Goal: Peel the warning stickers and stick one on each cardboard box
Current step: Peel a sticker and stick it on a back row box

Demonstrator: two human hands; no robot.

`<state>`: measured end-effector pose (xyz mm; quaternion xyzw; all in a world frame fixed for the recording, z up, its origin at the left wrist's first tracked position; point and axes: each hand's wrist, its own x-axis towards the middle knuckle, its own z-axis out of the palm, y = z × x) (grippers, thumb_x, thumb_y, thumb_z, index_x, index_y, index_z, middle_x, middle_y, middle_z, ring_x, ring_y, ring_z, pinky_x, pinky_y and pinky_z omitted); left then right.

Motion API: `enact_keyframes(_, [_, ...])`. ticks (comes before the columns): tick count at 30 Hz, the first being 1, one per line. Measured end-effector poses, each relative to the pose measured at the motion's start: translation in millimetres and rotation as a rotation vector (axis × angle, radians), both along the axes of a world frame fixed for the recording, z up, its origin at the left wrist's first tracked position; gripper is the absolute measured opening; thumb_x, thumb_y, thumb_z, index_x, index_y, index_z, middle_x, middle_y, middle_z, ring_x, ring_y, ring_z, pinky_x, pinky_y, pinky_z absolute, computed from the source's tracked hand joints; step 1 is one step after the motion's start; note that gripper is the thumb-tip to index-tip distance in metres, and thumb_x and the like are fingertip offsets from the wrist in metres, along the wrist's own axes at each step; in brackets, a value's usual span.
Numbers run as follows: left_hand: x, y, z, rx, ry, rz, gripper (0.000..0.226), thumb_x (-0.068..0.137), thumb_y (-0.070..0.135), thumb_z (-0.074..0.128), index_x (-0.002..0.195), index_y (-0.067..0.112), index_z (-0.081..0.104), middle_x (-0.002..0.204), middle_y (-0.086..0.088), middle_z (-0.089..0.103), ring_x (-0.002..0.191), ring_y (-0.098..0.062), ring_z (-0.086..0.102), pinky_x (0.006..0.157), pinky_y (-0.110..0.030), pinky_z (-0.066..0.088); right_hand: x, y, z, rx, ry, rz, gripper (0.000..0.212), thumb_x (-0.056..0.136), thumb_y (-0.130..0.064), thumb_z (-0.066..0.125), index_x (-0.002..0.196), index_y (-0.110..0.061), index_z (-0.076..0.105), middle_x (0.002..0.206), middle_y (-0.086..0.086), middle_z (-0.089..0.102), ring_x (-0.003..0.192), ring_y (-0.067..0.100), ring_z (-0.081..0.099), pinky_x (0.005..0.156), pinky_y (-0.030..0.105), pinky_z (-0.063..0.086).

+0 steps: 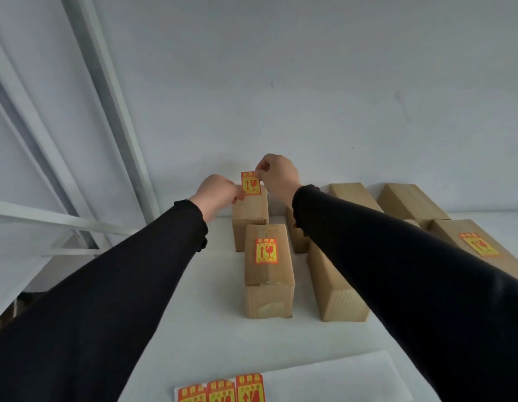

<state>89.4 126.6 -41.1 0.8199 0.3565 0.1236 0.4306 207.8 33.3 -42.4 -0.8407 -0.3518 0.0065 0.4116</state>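
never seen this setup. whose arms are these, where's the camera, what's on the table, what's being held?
No machine here: one camera worn on a person's head, looking down at their own arms in black sleeves. The left hand and right hand together pinch one red and yellow warning sticker above the far box. On the white table stand several cardboard boxes; the near box and the box at right already carry stickers. A sticker sheet lies at the near edge.

You have a red-and-yellow sticker (251, 183) upright above the far box (250, 220). The near box (268, 268) and right box (481, 245) are labelled; three stickers (221, 390) remain on the sheet (333, 378).
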Motion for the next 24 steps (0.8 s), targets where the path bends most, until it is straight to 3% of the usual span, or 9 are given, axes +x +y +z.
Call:
enact_keyframes(5, [15,9,-17,-0.006,0.115,0.021,0.020,0.083,0.014,0.072,0.068,0.010,0.060,0.076,-0.003,0.057,0.075,-0.021,0.055,0.058,-0.027,0.039,12,20,-29,-0.109,-0.028,-0.042,0.010,0.097,-0.016,0.055,0.094,-0.020,0.064,0.092,-0.002,0.066,0.088,0.017,0.063,0.077,0.031,0.057])
enact_keyframes(11, [23,14,-30,-0.043,0.142,0.017,0.013,0.081,0.011,0.073,0.083,0.005,0.062,0.081,-0.005,0.055,0.076,-0.022,0.052,0.059,-0.025,0.037,21,22,-42,-0.187,-0.053,-0.036,0.013,0.097,-0.016,0.054,0.101,-0.015,0.066,0.101,0.003,0.068,0.094,0.020,0.063,0.082,0.034,0.056])
enact_keyframes(16, [25,18,-36,-0.072,0.130,-0.006,0.012,0.080,0.010,0.071,0.077,0.006,0.060,0.079,-0.009,0.055,0.060,-0.018,0.045,0.051,-0.023,0.033,23,22,-50,-0.193,-0.065,-0.058,0.012,0.097,-0.018,0.057,0.103,-0.014,0.067,0.102,0.003,0.067,0.095,0.019,0.062,0.081,0.030,0.055])
enact_keyframes(19, [28,17,-34,-0.059,0.154,-0.019,0.017,0.080,0.011,0.070,0.092,0.003,0.064,0.094,-0.019,0.059,0.075,-0.026,0.055,0.056,-0.024,0.035,25,23,-53,-0.201,-0.067,-0.076,0.013,0.097,-0.019,0.058,0.102,-0.014,0.069,0.100,0.003,0.067,0.093,0.017,0.062,0.078,0.027,0.053])
enact_keyframes(21, [30,16,-35,-0.035,0.168,-0.008,0.030,0.081,0.011,0.070,0.107,-0.002,0.067,0.108,-0.024,0.063,0.102,-0.037,0.064,0.061,-0.026,0.036,27,24,-53,-0.208,-0.074,-0.079,0.014,0.096,-0.018,0.058,0.101,-0.013,0.070,0.099,0.004,0.069,0.092,0.018,0.063,0.078,0.028,0.055])
enact_keyframes(22, [31,15,-35,-0.026,0.171,-0.004,0.036,0.081,0.011,0.070,0.113,-0.005,0.066,0.116,-0.025,0.064,0.114,-0.039,0.061,0.061,-0.026,0.035,27,24,-53,-0.217,-0.080,-0.077,0.014,0.096,-0.018,0.058,0.101,-0.012,0.070,0.099,0.004,0.069,0.092,0.018,0.064,0.078,0.028,0.055])
enact_keyframes(24, [32,15,-34,-0.018,0.182,-0.006,0.037,0.082,0.010,0.069,0.116,-0.006,0.065,0.121,-0.026,0.063,0.119,-0.039,0.059,0.063,-0.027,0.035,27,24,-54,-0.230,-0.086,-0.076,0.015,0.096,-0.018,0.058,0.100,-0.012,0.071,0.098,0.005,0.069,0.091,0.018,0.064,0.076,0.028,0.054])
